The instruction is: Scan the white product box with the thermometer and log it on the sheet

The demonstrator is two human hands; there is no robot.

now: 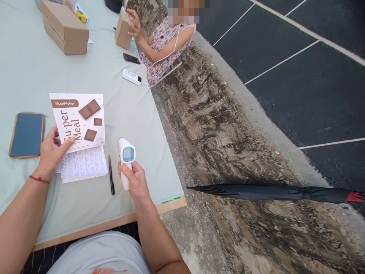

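Note:
My left hand (pixel 55 148) grips the lower left corner of a white box (pixel 91 131) printed with brown chocolate pieces and "NutriMotion Su-per Meal", thumb on its front. Under the box's lower edge lie sheets of paper (pixel 84 165) covered in handwriting. In my right hand (pixel 136 179) is a white infrared thermometer (pixel 124 181), its fingers closed round the handle and its blue-framed screen facing me. Between the papers and the thermometer, a black pen (pixel 111 179) lies on the cloth. Left of my left hand rests a phone or tablet in a brown case (pixel 27 135), its screen dark.
Across the pale green tablecloth (pixel 99 76), another person's hand (pixel 135 24) touches a small cardboard box (pixel 123 30). Nearby are a black phone (pixel 131 58), a white device (pixel 131 77), and a larger cardboard box (pixel 65 28). A folded black umbrella (pixel 256 191) extends beyond the table's right edge.

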